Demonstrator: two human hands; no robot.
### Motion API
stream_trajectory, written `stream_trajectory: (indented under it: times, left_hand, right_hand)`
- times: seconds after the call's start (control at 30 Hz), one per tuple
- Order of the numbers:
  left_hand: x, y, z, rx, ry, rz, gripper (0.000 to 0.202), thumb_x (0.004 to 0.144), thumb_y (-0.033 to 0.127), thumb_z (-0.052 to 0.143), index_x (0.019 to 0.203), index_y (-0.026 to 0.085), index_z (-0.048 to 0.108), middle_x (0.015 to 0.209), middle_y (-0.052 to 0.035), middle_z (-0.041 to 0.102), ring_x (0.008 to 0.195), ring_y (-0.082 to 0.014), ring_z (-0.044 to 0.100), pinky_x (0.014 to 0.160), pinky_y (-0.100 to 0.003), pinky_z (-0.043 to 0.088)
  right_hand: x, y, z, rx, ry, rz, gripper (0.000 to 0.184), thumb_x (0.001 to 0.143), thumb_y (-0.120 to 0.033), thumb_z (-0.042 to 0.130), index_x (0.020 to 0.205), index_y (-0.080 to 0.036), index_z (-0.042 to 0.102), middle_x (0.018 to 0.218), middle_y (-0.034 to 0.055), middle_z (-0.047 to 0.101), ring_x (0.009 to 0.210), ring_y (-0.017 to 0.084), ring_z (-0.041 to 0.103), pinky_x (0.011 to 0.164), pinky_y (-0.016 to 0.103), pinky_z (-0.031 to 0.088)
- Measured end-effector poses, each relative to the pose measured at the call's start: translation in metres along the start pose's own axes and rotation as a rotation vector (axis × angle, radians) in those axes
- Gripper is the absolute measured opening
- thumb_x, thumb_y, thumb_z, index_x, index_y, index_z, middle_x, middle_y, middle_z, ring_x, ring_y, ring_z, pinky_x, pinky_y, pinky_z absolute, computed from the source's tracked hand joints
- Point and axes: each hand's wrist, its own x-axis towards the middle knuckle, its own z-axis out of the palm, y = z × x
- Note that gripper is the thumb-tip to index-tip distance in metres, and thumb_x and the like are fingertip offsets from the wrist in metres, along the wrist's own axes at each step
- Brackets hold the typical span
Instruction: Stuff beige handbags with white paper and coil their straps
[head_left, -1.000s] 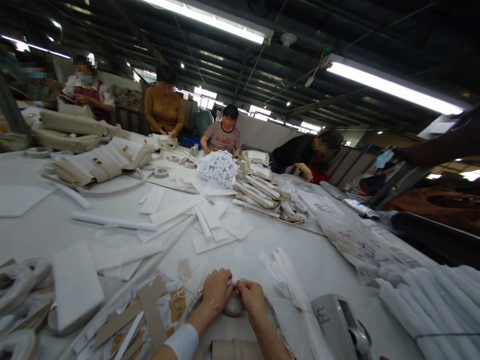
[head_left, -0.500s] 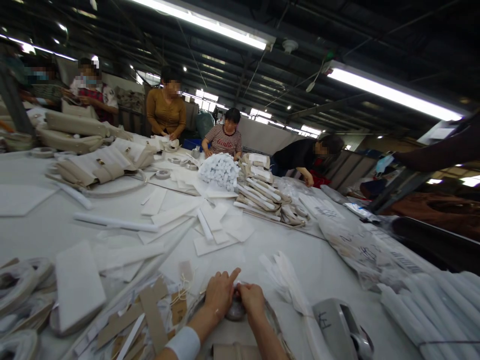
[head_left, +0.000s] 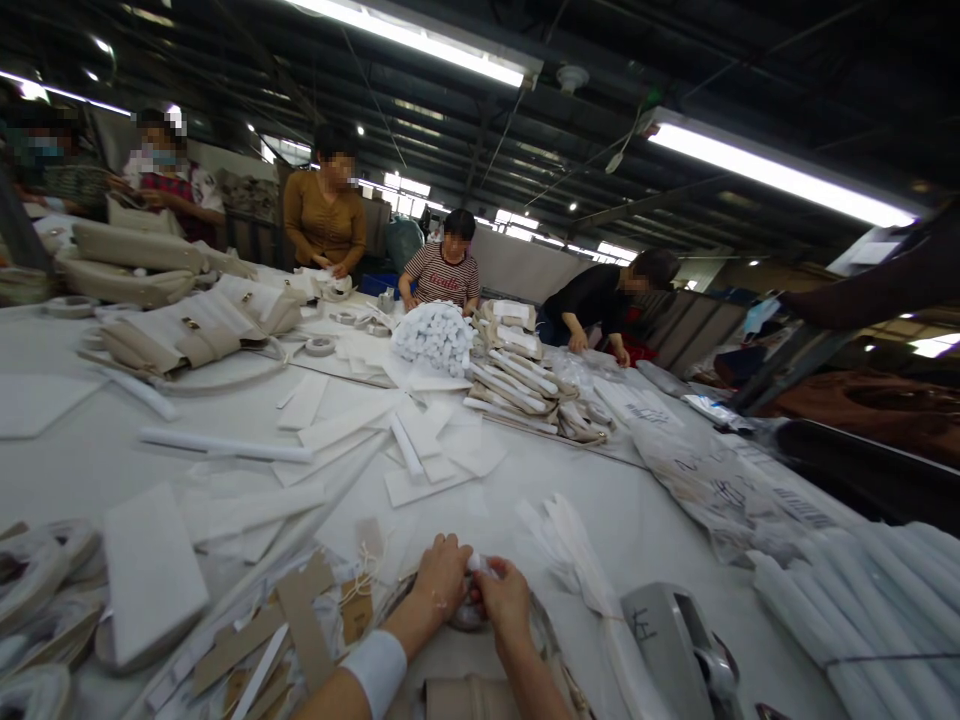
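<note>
My left hand (head_left: 442, 578) is closed over a beige bag strap (head_left: 391, 598), its fingers curled and partly hiding what they grip. Beside it, my right hand (head_left: 504, 598) pinches a small piece of white wrapping (head_left: 475, 563) between thumb and fingers. Under both hands sits a bunched, shiny part of the strap, mostly covered by them. The beige bag (head_left: 466, 698) lies nearest me, cut off by the bottom edge of the view.
A grey tape dispenser (head_left: 667, 640) and white strips (head_left: 577, 560) lie on the right. Tags and cardboard (head_left: 300, 610) are at left, near coiled straps (head_left: 37, 570). White sheets (head_left: 427, 450), rolls and stacked bags (head_left: 525, 380) spread further back. Several co-workers stand around the table.
My left index finger, raised before, is now folded in. White wrapping now shows between my hands. The co-worker in black at the right has moved both hands over the plastic bags.
</note>
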Motion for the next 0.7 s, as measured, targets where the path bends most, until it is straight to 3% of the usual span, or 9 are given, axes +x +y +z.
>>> stream_trajectory:
  times: [0.1,0.33,0.53,0.7]
  left_hand:
    - [0.001,0.0,0.0,-0.005,0.005,-0.003,0.031,0.08,0.013,0.047,0.106,0.02,0.061,0.111,-0.0112,0.056,0.109,-0.0273,0.049,0.09,-0.039,0.045]
    - [0.001,-0.001,-0.002,-0.022,0.002,0.013,0.031,0.08,0.012,0.044,0.104,0.019,0.063,0.109,-0.0114,0.057,0.108,-0.0269,0.05,0.09,-0.037,0.043]
    - [0.0,-0.004,-0.006,-0.025,0.006,0.041,0.03,0.084,0.014,0.043,0.105,0.019,0.063,0.108,-0.0117,0.058,0.105,-0.0257,0.052,0.089,-0.035,0.043]
    - [0.002,-0.007,-0.007,-0.015,-0.004,0.053,0.031,0.084,0.014,0.042,0.106,0.017,0.063,0.108,-0.0116,0.06,0.103,-0.0248,0.054,0.091,-0.035,0.042]
  right_hand:
    - [-0.002,-0.005,0.0,-0.002,0.051,0.042,0.048,0.077,-0.02,0.053,0.123,-0.01,0.04,0.069,0.0061,0.07,0.058,0.019,0.067,0.046,0.023,0.05]
    - [-0.001,-0.016,-0.002,-0.203,0.028,-0.011,0.026,0.08,-0.018,0.051,0.106,-0.015,0.048,0.072,0.006,0.07,0.053,0.018,0.065,0.046,0.025,0.048]
    - [-0.01,-0.024,-0.012,-0.557,0.038,-0.249,0.023,0.082,-0.026,0.059,0.101,-0.016,0.052,0.095,0.0119,0.069,0.093,0.025,0.066,0.076,0.03,0.048]
    - [-0.007,-0.037,-0.011,-0.848,-0.031,-0.433,0.022,0.089,-0.016,0.043,0.108,-0.014,0.053,0.095,0.0186,0.067,0.092,0.031,0.064,0.077,0.04,0.044]
